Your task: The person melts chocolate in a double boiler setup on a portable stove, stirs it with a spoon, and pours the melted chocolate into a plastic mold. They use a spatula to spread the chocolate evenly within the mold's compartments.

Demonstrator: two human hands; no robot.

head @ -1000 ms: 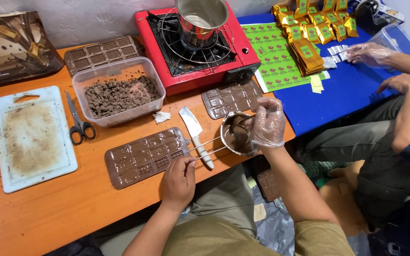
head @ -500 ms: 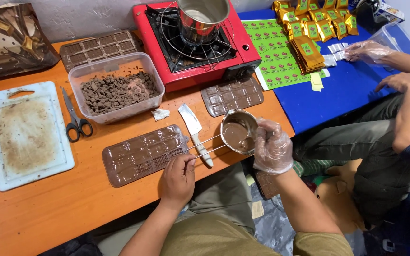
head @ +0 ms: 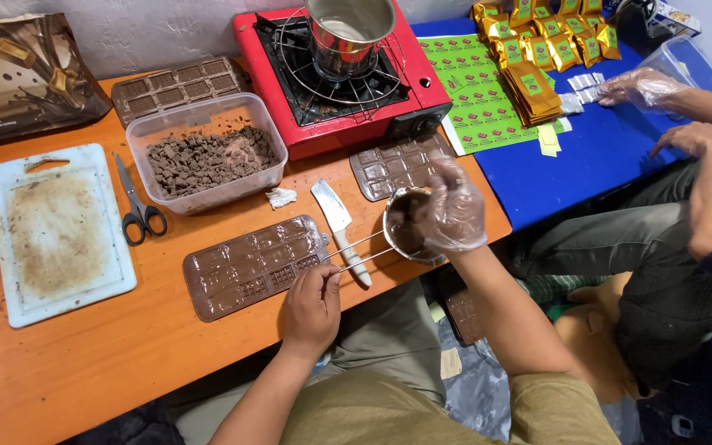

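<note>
Saucepan (head: 409,235) of melted chocolate, small, metal, sits at the front edge of the orange table (head: 84,363), just right of the filled chocolate mould (head: 253,265). Its wire handle (head: 354,251) is the long axis: runs left and slightly toward the person, ending at the mould's near right corner. Left hand (head: 311,305), bare, pinches the handle's end between thumb and fingers, so it's the holding hand, just in front of the mould. Right hand (head: 453,208), in a clear plastic glove, is over the pan's right rim, fingers curled down into it; can't tell if it grips anything. White-handled knife (head: 339,231) lies between mould and pan, under the handle. Second mould (head: 397,165) lies just behind the pan.
</note>
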